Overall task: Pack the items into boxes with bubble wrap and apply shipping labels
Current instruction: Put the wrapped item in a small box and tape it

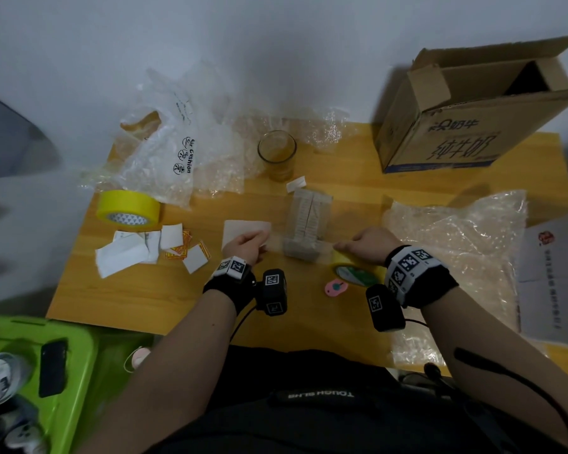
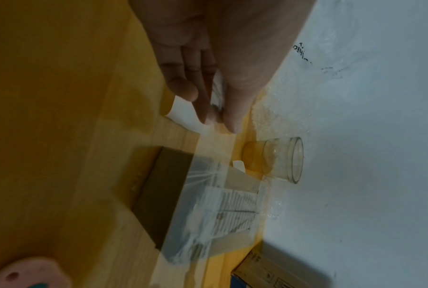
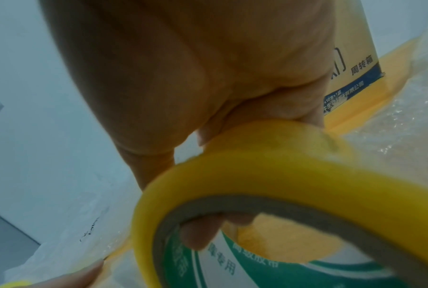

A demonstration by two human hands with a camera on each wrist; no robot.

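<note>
The right hand [image 1: 368, 245] grips a yellow tape roll [image 3: 269, 187], fingers hooked through its core. A clear strip of tape [image 2: 208, 194] runs from it across the small taped box [image 1: 305, 224] to the left hand [image 1: 246, 245], whose fingertips [image 2: 208, 117] pinch its free end above a white label [image 1: 243, 229]. Around them on the wooden table [image 1: 138, 290]: a drinking glass [image 1: 277, 154], 1 larger tape roll [image 1: 128, 209], bubble wrap [image 1: 456, 234], a pink cutter [image 1: 335, 287] and an open cardboard carton [image 1: 466, 126].

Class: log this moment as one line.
right hand: grips yellow tape roll | left hand: pinches clear tape end | over small cardboard box
</note>
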